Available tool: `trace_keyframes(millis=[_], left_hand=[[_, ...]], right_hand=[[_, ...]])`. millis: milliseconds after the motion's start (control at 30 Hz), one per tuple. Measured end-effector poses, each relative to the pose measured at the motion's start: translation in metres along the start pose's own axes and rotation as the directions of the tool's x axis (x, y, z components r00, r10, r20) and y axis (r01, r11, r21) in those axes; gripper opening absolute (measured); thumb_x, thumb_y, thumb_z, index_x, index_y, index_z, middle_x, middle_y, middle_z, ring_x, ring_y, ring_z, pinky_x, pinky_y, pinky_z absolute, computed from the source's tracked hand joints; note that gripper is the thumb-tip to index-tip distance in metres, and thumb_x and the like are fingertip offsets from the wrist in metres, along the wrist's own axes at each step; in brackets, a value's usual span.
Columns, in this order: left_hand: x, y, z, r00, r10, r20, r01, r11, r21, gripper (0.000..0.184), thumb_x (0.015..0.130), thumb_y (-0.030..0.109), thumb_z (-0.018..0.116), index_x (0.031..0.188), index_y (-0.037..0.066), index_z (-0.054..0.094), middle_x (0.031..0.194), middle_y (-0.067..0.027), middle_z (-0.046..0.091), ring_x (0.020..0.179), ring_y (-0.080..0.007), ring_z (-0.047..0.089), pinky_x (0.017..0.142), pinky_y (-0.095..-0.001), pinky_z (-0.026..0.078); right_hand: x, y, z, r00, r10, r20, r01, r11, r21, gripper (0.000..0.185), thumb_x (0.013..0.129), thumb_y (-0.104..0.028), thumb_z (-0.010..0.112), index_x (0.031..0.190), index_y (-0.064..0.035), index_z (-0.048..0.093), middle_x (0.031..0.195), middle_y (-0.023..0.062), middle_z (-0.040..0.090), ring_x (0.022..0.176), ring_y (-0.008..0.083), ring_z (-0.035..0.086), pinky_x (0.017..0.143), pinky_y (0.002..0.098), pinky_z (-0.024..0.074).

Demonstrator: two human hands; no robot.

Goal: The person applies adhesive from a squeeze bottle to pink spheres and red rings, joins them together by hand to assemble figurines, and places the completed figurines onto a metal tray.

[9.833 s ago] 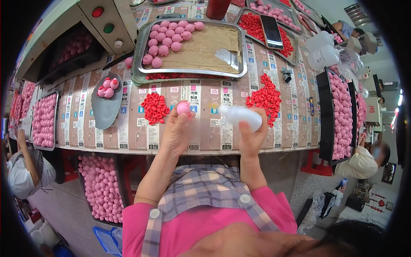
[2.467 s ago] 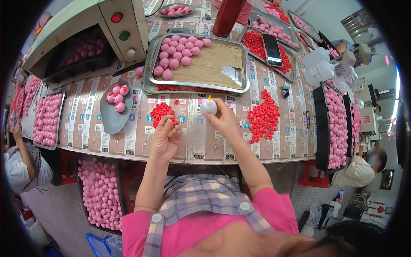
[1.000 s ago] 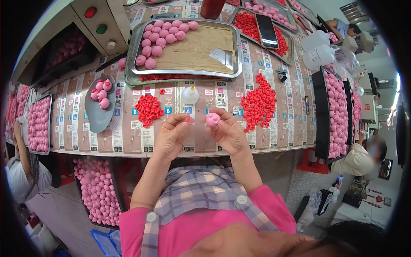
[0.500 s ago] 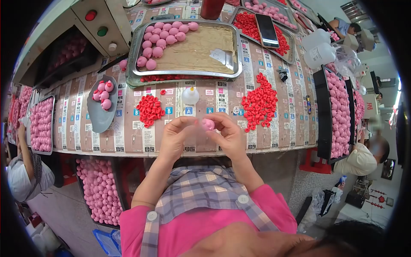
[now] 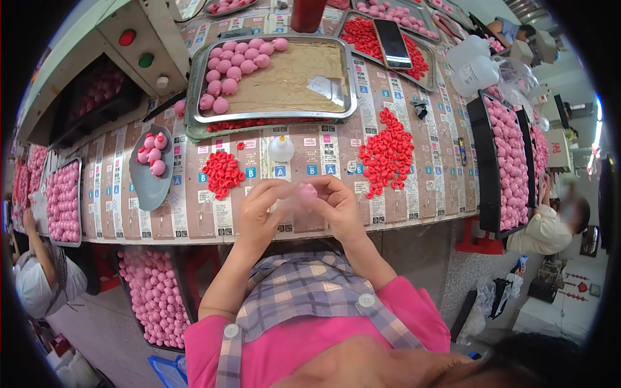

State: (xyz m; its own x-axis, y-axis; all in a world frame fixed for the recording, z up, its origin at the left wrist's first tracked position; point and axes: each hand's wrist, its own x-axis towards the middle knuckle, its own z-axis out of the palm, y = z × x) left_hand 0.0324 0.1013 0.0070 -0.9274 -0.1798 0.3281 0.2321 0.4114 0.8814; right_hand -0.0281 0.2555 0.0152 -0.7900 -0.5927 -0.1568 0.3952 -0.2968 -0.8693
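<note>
A small pink ball [image 5: 306, 194], smeared by motion, is held in the fingers of my right hand [image 5: 339, 210] above the table's front edge. My left hand [image 5: 260, 213] comes against the ball from the left, its fingers closed; whatever they hold is hidden by blur. Just beyond my hands stands a small white bottle [image 5: 281, 150] with a yellow tip. Small red ring-like pieces lie in one pile [image 5: 223, 174] to the left and a larger pile [image 5: 387, 155] to the right.
A metal tray [image 5: 350, 107] holds pink balls on brown paper. A grey dish [image 5: 150, 196] carries several balls with red parts. A phone [image 5: 392, 44] rests over red pieces. Black crates [image 5: 486, 161] of balls line the right; another crate [image 5: 189, 284] sits below the table. Co-workers sit at both sides.
My left fingers, which held a tiny red piece just left of the ball, have moved right against the ball. My right hand keeps hold of it. The whole view has shifted slightly.
</note>
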Motion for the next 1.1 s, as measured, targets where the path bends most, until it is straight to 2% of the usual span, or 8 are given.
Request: trace_keyframes(millis=[367, 433, 533, 600, 733, 867, 1000, 1100], left_hand=[[0.005, 0.003, 0.02, 0.996, 0.059, -0.064, -0.043, 0.974, 0.224, 0.038, 0.056, 0.006, 0.074, 0.091, 0.003, 0.058, 0.088, -0.0092, 0.057, 0.079, -0.0236, 0.056, 0.069, -0.0322, 0.046], [0.006, 0.003, 0.018, 0.997, 0.055, -0.051, -0.043, 0.978, 0.202, 0.036, 0.057, 0.007, 0.074, 0.089, 0.003, 0.059, 0.086, -0.009, 0.057, 0.078, -0.0226, 0.055, 0.069, -0.0313, 0.045], [0.006, 0.001, 0.015, 0.999, 0.019, -0.045, -0.011, 0.986, 0.168, 0.034, 0.059, 0.008, 0.074, 0.089, 0.003, 0.058, 0.085, -0.0091, 0.057, 0.077, -0.0215, 0.055, 0.068, -0.03, 0.045], [0.007, 0.001, 0.013, 0.999, 0.006, -0.044, 0.002, 0.983, 0.182, 0.034, 0.06, 0.008, 0.074, 0.089, 0.001, 0.058, 0.085, -0.0087, 0.057, 0.076, -0.0204, 0.056, 0.069, -0.0286, 0.045], [0.007, 0.003, 0.012, 0.999, 0.004, -0.04, 0.004, 0.979, 0.204, 0.034, 0.06, 0.009, 0.075, 0.089, 0.001, 0.058, 0.084, -0.0085, 0.057, 0.076, -0.0197, 0.056, 0.068, -0.0277, 0.045], [0.005, 0.002, 0.009, 0.999, -0.013, -0.033, 0.02, 0.976, 0.215, 0.035, 0.061, 0.008, 0.074, 0.091, 0.001, 0.057, 0.085, -0.008, 0.058, 0.076, -0.0184, 0.057, 0.069, -0.0268, 0.045], [-0.003, -0.014, 0.015, 0.95, -0.311, -0.013, 0.303, 0.936, -0.18, 0.037, 0.07, 0.01, 0.07, 0.1, 0.0, 0.051, 0.088, -0.0072, 0.059, 0.076, -0.0155, 0.058, 0.069, -0.0263, 0.047], [-0.003, -0.017, 0.019, 0.838, -0.505, 0.208, 0.452, 0.426, -0.784, 0.036, 0.079, 0.015, 0.063, 0.107, -0.001, 0.045, 0.091, -0.0071, 0.059, 0.077, -0.0131, 0.058, 0.069, -0.0252, 0.048]], right_hand=[[-0.004, 0.008, -0.002, 0.989, -0.086, -0.121, 0.056, 0.972, -0.23, 0.022, 0.079, -0.011, 0.063, 0.095, -0.002, 0.052, 0.085, 0.0041, 0.058, 0.079, 0.007, 0.055, 0.066, 0.0207, 0.0449], [-0.002, 0.01, -0.025, 0.964, -0.207, -0.165, 0.116, 0.891, -0.439, 0.017, 0.077, -0.011, 0.064, 0.089, -0.0033, 0.057, 0.084, 0.004, 0.059, 0.077, 0.0101, 0.056, 0.065, 0.0228, 0.0451], [0.011, -0.013, -0.064, 0.778, -0.588, -0.219, 0.182, 0.545, -0.818, 0.01, 0.07, -0.012, 0.067, 0.077, -0.0061, 0.063, 0.079, 0.0053, 0.058, 0.071, 0.0181, 0.055, 0.064, 0.0286, 0.0438], [0.017, -0.03, -0.086, 0.731, -0.683, -0.004, 0.052, 0.061, -0.997, 0.012, 0.066, -0.011, 0.068, 0.076, -0.0074, 0.063, 0.074, 0.0055, 0.053, 0.072, 0.0211, 0.05, 0.066, 0.0318, 0.0407], [0.03, -0.027, -0.092, 0.774, -0.625, 0.103, -0.001, -0.165, -0.986, 0.013, 0.064, -0.009, 0.068, 0.076, -0.0082, 0.064, 0.074, 0.0036, 0.049, 0.078, 0.0218, 0.047, 0.071, 0.0339, 0.0374], [0.034, -0.025, -0.088, 0.752, -0.646, 0.133, 0.001, -0.201, -0.98, 0.01, 0.066, -0.007, 0.066, 0.076, -0.0067, 0.063, 0.074, 0.0045, 0.053, 0.077, 0.0211, 0.049, 0.069, 0.033, 0.039], [0.011, -0.038, -0.043, 0.857, -0.511, -0.072, 0.171, 0.412, -0.895, 0.009, 0.069, -0.005, 0.065, 0.077, -0.005, 0.062, 0.079, 0.0081, 0.061, 0.073, 0.0207, 0.055, 0.065, 0.0301, 0.0434], [0.0, -0.028, -0.013, 0.859, -0.476, 0.189, 0.403, 0.402, -0.822, 0.013, 0.067, -0.005, 0.066, 0.079, -0.0054, 0.062, 0.08, 0.0067, 0.06, 0.073, 0.0204, 0.054, 0.065, 0.0298, 0.0436]])
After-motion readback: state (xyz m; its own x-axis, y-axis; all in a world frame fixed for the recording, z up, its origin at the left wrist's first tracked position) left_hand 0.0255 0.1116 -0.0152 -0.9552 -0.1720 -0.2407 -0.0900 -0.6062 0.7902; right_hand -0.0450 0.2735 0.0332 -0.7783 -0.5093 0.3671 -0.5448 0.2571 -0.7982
